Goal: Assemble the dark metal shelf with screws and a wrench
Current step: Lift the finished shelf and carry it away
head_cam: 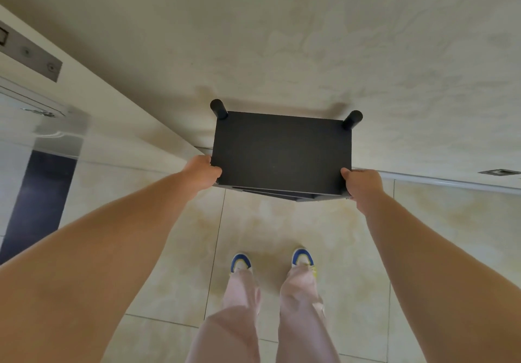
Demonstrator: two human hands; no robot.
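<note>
The dark metal shelf (282, 154) stands against the beige wall, seen from above. Its flat top panel faces me, and lower tiers peek out under its near edge. Two round black posts stick up at its far corners. My left hand (201, 172) grips the near left corner of the shelf. My right hand (361, 183) grips the near right corner. No screws or wrench are in view.
My two feet in blue and white shoes (241, 262) stand on the beige tiled floor (174, 249) just in front of the shelf. A doorway with a metal strike plate (31, 58) lies to the left. A small floor fitting (499, 171) sits at the right by the wall.
</note>
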